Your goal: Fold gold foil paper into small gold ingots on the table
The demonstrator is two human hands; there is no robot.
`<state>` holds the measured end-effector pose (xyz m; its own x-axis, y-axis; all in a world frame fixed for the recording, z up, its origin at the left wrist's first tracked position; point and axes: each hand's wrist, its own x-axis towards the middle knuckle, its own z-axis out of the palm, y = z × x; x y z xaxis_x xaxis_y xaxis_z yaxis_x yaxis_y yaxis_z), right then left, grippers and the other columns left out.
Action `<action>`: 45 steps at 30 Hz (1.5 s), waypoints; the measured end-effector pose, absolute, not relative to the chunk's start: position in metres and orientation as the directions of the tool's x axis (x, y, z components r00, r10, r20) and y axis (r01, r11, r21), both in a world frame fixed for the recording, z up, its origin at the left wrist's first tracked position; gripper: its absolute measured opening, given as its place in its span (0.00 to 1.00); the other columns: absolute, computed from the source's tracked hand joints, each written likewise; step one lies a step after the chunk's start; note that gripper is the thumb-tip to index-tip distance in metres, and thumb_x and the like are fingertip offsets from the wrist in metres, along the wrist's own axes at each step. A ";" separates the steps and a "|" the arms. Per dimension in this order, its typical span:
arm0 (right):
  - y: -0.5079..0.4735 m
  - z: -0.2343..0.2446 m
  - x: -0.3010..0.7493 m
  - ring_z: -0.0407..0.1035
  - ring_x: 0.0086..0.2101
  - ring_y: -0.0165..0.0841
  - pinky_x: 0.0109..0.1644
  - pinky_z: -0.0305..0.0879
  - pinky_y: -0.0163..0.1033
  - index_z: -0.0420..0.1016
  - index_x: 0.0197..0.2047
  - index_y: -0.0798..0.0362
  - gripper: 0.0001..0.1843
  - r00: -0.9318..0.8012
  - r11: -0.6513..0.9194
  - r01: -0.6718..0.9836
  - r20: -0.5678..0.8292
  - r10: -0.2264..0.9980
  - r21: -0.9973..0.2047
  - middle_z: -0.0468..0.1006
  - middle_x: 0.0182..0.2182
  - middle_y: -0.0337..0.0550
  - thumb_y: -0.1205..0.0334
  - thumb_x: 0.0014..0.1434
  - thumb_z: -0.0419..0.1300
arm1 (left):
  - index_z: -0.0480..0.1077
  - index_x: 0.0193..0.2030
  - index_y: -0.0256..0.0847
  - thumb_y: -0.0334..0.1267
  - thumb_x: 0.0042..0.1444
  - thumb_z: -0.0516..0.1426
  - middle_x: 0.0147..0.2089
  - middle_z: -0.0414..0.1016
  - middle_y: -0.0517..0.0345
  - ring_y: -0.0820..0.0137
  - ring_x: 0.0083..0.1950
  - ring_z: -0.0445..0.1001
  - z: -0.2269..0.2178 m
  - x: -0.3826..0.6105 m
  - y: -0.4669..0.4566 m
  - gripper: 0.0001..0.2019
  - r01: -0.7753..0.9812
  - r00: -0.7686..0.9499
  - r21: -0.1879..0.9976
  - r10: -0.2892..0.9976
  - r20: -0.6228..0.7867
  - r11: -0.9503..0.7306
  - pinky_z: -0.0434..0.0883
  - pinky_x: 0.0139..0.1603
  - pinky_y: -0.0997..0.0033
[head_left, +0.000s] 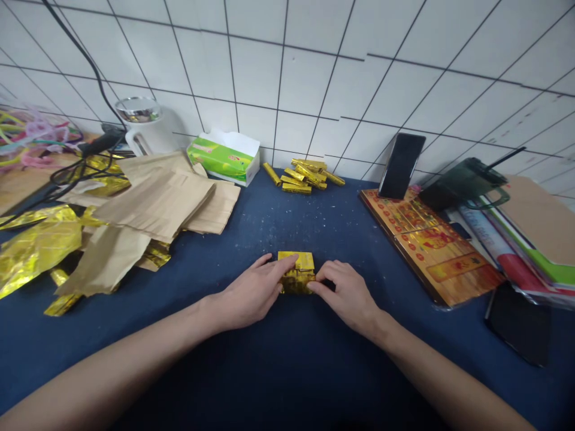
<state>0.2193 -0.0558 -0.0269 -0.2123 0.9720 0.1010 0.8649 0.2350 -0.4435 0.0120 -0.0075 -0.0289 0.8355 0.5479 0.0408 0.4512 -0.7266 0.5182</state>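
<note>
A small piece of gold foil paper (302, 280) lies on the dark blue tabletop in front of me, partly folded, with a paler yellow panel along its far side. My left hand (254, 292) rests on its left part, fingers stretched out and laid flat over it. At the right edge, my right hand (344, 293) pinches the gold foil paper between thumb and index finger. Farther back near the wall sits a pile of rolled gold foil tubes (305, 176).
Brown paper sheets (157, 197) and loose gold foil (40, 245) spread over the left. A green tissue pack (224, 157) and white mug (150, 131) stand behind. On the right are an orange-red box (431, 245), an upright phone (401, 166), a dark green mug (465, 182) and a black phone (518, 323).
</note>
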 end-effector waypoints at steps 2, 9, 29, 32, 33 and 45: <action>-0.056 -0.028 0.219 0.64 0.28 0.29 0.36 0.56 0.38 0.65 0.22 0.52 0.11 -0.212 0.234 0.874 0.098 0.972 -0.425 0.70 0.23 0.34 0.61 0.55 0.56 | 0.45 0.61 0.39 0.25 0.54 0.44 0.59 0.60 0.52 0.71 0.59 0.60 -0.031 0.012 -0.007 0.27 0.448 0.840 0.500 0.541 0.050 -0.742 0.52 0.62 0.59; -0.056 -0.031 0.217 0.65 0.27 0.29 0.36 0.56 0.38 0.64 0.23 0.52 0.11 -0.212 0.240 0.898 0.113 0.971 -0.370 0.70 0.23 0.34 0.62 0.56 0.54 | 0.52 0.60 0.44 0.24 0.54 0.44 0.60 0.59 0.53 0.68 0.61 0.57 -0.034 0.012 -0.003 0.26 0.407 0.891 0.343 0.450 0.053 -0.846 0.52 0.61 0.57; -0.060 -0.041 0.214 0.65 0.25 0.31 0.37 0.58 0.39 0.65 0.24 0.53 0.14 -0.234 0.264 0.952 0.190 0.953 -0.155 0.71 0.23 0.40 0.65 0.60 0.46 | 0.57 0.58 0.48 0.26 0.52 0.50 0.62 0.55 0.46 0.62 0.63 0.53 -0.030 0.014 -0.004 0.26 0.352 0.935 0.161 0.355 -0.011 -0.922 0.52 0.59 0.56; -0.059 -0.041 0.212 0.66 0.26 0.32 0.37 0.58 0.39 0.65 0.25 0.54 0.13 -0.238 0.259 0.959 0.176 0.955 -0.114 0.71 0.23 0.41 0.66 0.59 0.47 | 0.57 0.58 0.48 0.26 0.52 0.50 0.62 0.55 0.46 0.62 0.63 0.53 -0.031 0.013 -0.004 0.26 0.347 0.937 0.157 0.349 -0.014 -0.925 0.52 0.60 0.56; -0.059 -0.041 0.212 0.66 0.26 0.32 0.37 0.58 0.39 0.65 0.25 0.54 0.13 -0.236 0.257 0.961 0.176 0.956 -0.103 0.71 0.23 0.41 0.66 0.59 0.46 | 0.56 0.58 0.49 0.26 0.53 0.50 0.62 0.55 0.46 0.62 0.63 0.53 -0.031 0.013 -0.004 0.26 0.347 0.937 0.156 0.350 -0.013 -0.925 0.51 0.60 0.56; -0.063 -0.042 0.209 0.67 0.22 0.31 0.34 0.54 0.38 0.66 0.25 0.54 0.14 -0.203 0.205 0.979 0.233 0.951 0.015 0.72 0.19 0.40 0.65 0.60 0.47 | 0.56 0.58 0.49 0.27 0.53 0.50 0.62 0.55 0.46 0.61 0.63 0.53 -0.032 0.013 -0.005 0.26 0.348 0.937 0.155 0.351 -0.009 -0.925 0.51 0.60 0.55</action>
